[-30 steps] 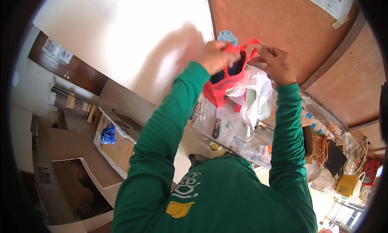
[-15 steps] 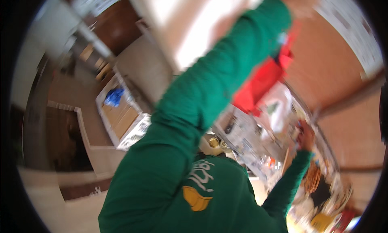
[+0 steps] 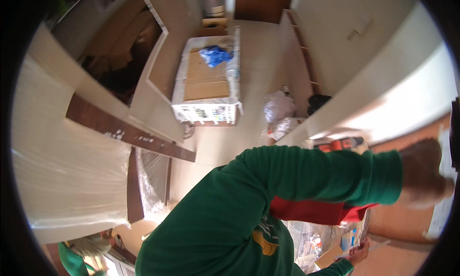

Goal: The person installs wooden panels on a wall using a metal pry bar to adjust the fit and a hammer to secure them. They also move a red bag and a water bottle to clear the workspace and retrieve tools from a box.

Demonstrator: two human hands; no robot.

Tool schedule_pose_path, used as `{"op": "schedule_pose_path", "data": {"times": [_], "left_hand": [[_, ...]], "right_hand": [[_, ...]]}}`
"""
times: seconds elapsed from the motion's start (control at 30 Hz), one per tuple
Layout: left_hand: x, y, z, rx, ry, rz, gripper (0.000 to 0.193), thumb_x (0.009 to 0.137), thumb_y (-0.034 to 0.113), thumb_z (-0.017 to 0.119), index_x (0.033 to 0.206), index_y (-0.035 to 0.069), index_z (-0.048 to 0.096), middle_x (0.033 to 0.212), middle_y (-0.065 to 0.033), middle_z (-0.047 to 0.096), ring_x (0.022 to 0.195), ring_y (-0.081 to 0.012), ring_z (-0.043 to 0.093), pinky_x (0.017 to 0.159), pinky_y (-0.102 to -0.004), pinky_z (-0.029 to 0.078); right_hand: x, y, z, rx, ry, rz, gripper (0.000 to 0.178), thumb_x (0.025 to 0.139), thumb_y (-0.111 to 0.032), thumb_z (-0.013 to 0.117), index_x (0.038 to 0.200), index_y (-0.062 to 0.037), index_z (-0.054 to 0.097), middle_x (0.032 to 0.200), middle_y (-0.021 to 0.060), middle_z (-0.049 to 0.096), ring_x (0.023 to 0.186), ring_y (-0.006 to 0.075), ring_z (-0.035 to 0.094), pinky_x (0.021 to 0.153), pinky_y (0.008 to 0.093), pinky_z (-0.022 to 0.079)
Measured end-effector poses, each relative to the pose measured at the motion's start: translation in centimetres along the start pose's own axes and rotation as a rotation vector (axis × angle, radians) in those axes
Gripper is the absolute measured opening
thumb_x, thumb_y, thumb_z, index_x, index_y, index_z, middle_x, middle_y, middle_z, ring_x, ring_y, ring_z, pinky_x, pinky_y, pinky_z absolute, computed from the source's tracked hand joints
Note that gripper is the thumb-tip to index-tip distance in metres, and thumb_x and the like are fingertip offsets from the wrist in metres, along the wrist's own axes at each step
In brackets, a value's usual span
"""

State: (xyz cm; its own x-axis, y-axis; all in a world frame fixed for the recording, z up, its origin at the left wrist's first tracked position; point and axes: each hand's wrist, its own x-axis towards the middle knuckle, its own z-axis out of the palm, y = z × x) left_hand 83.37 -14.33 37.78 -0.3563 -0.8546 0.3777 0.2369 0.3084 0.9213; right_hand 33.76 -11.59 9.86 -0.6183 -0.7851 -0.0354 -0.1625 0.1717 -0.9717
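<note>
My left arm, in a green sleeve, stretches across the view to the right. My left hand [image 3: 424, 175] is raised in front of a brown panel [image 3: 402, 218], beside a white printed sheet [image 3: 443, 194]; its fingers are blurred by motion. Under that forearm hangs a red cloth or bag [image 3: 311, 211], partly hidden by the sleeve. Lower down, my right hand [image 3: 358, 254] is closed round something small. A thin pale strip [image 3: 378, 246] shows beside its fingers. Next to it are a cluttered surface and a blue-and-white box [image 3: 349, 238].
Past my left forearm lies a red-and-black tool [image 3: 340, 144]. A white-wrapped box [image 3: 206, 106] topped with cardboard and a blue plastic bag [image 3: 214, 56] stands on the floor. White bags [image 3: 279, 106] lie by a leaning panel. Plastic-wrapped boards [image 3: 76, 170] are at left.
The view has swung round to the right, so the floor and wrapped box now lie ahead. My left hand sits further right and lower in the picture; my right hand appears lower.
</note>
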Motion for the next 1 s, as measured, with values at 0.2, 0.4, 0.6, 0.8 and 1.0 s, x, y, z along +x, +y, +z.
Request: {"op": "schedule_pose_path", "data": {"times": [0.2,0.4,0.6,0.8,1.0], "left_hand": [[-9.5,1.6,-4.9,0.075,0.000,-0.118,0.049,0.083,0.033,0.060,0.055,-0.006,0.054,0.055,-0.0197,0.056,0.058,-0.0288,0.060,0.063,-0.0432,0.049],[-17.3,0.1,-10.0,0.369,0.381,-0.066,0.047,0.086,0.035,0.061,0.063,-0.005,0.058,0.050,-0.0155,0.054,0.050,-0.0275,0.056,0.056,-0.0430,0.046],[-23.1,1.9,-17.2,0.480,0.662,-0.112,0.051,0.085,0.042,0.066,0.061,-0.001,0.055,0.051,-0.0138,0.052,0.049,-0.0232,0.052,0.052,-0.0388,0.043],[-25.7,-1.8,-25.4,0.702,0.903,-0.073,0.046,0.088,0.038,0.068,0.065,-0.001,0.059,0.053,-0.0086,0.050,0.050,-0.0160,0.050,0.051,-0.0349,0.040],[-29.3,-4.6,-36.4,0.610,1.165,-0.092,0.043,0.088,0.036,0.068,0.065,0.001,0.063,0.055,-0.0012,0.054,0.051,-0.0098,0.047,0.050,-0.0286,0.038]], "right_hand": [[-4.9,-4.3,9.5,-0.058,-0.100,-0.055,0.034,0.089,-0.039,0.062,0.106,-0.0105,0.069,0.081,-0.0012,0.054,0.049,0.0053,0.040,0.040,0.0228,0.022],[-13.3,-5.6,20.3,-0.168,-0.426,-0.096,0.029,0.088,-0.036,0.068,0.101,-0.0093,0.066,0.080,0.0023,0.057,0.041,0.0038,0.035,0.036,0.0224,0.021],[-19.5,-2.8,25.6,-0.439,-0.733,-0.227,0.027,0.093,-0.027,0.064,0.084,-0.0022,0.064,0.065,0.0031,0.058,0.044,0.0091,0.042,0.042,0.0278,0.031],[-21.9,3.8,29.9,-0.585,-1.062,-0.521,0.026,0.087,-0.022,0.066,0.076,0.0005,0.062,0.062,0.0122,0.059,0.058,0.0186,0.056,0.055,0.0356,0.044],[-21.9,7.5,34.5,-0.941,-1.013,-0.519,0.040,0.083,-0.038,0.067,0.076,0.0007,0.062,0.072,0.0222,0.064,0.071,0.0425,0.063,0.064,0.0494,0.048]]}}
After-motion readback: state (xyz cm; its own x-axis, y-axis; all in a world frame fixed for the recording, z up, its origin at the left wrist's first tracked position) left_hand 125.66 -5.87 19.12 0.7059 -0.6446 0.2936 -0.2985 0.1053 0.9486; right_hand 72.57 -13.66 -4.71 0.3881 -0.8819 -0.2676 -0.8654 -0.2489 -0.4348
